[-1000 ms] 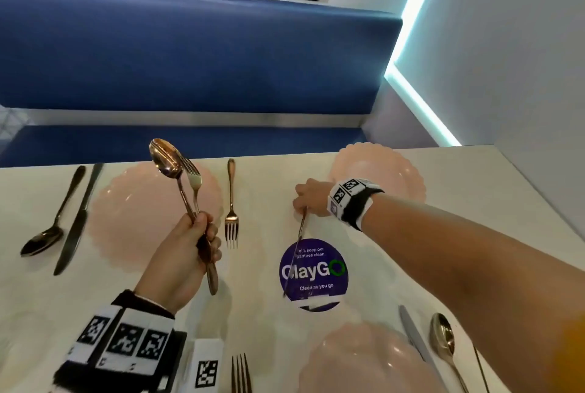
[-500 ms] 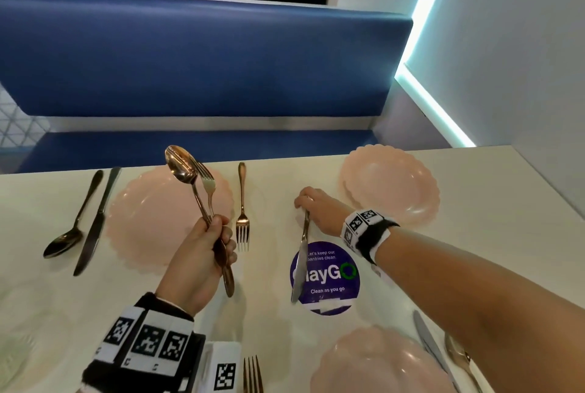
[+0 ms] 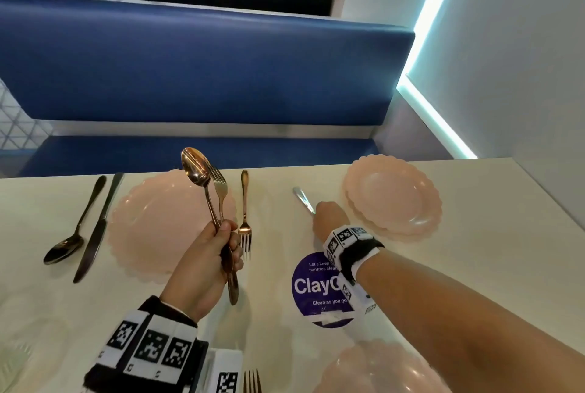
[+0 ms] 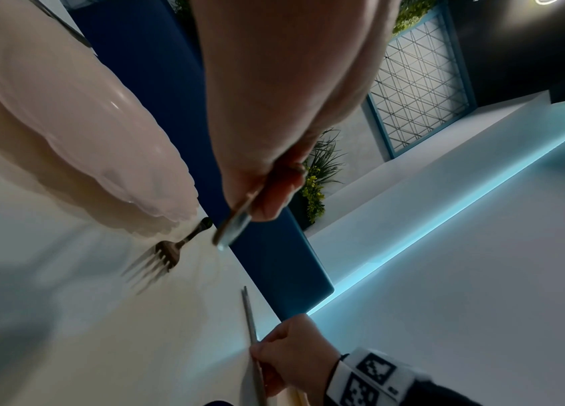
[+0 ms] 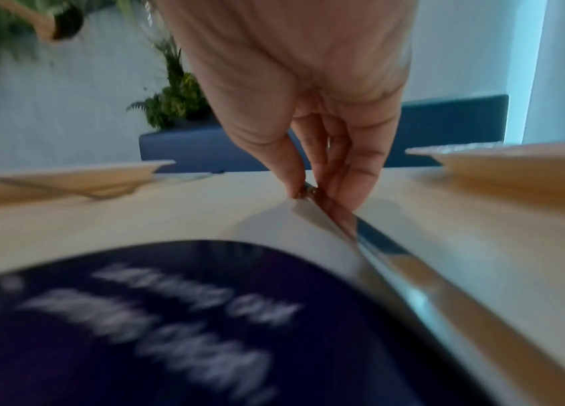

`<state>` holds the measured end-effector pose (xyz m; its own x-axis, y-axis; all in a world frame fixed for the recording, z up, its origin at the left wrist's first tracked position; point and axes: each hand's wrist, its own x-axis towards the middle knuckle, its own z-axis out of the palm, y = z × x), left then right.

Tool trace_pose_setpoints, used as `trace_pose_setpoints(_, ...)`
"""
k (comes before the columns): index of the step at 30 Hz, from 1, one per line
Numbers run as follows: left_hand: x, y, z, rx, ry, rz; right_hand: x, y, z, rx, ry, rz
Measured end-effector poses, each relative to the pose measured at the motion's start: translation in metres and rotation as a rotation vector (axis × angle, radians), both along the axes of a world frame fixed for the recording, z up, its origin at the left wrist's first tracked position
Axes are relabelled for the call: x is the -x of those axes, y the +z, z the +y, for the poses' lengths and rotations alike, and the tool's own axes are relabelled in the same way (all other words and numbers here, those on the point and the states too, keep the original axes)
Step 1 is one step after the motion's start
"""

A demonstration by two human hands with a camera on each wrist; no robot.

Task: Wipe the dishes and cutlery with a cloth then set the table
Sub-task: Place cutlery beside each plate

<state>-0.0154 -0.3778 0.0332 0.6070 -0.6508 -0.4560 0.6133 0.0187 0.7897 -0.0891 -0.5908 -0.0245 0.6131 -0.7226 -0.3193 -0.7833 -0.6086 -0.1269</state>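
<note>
A person's left hand (image 3: 202,269), at about 7 o'clock in the head view, grips the handles of a copper-toned metal spoon (image 3: 194,167) and a pale gold fork (image 3: 220,186), fingers curled round both and the heads raised upright over the scalloped pale pink plate (image 3: 148,228) at 9 o'clock. The right hand (image 3: 329,218), near the centre of the white desk (image 3: 474,266), pinches a silver table knife (image 3: 303,199) between thumb and fingertips (image 5: 294,175); the right wrist view shows the blade lying low along the desk surface beside the round purple "ClayGo" sticker (image 3: 311,288), and the knife's far end points toward 12 o'clock. A rose-gold fork (image 3: 244,215) lies flat just right of the left plate, tines toward the viewer. At far 9 o'clock a dark spoon (image 3: 74,228) and a dark table knife (image 3: 96,228) lie side by side, to the left of that plate. A second scalloped pink plate (image 3: 392,196) sits at 2 o'clock, near the right hand but apart from it. A third pink plate (image 3: 373,370) shows at 5 o'clock, partly hidden by the forearm, and the tines of another fork (image 3: 252,381) peek in at 6 o'clock. A blue padded bench seat (image 3: 202,63) runs behind the desk at 12 o'clock.
</note>
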Motion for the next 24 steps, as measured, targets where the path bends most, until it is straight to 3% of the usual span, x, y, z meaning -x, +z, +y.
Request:
trace_pose_setpoints(9,-0.003,-0.009,-0.003,-0.040,-0.002,0.001,-0.016,0.006,-0.035,-0.011,-0.148,-0.040)
trace_pose_setpoints(24,-0.005,-0.008,-0.009,-0.045,-0.023,0.006,-0.026,0.008,-0.044,0.000,-0.132,-0.047)
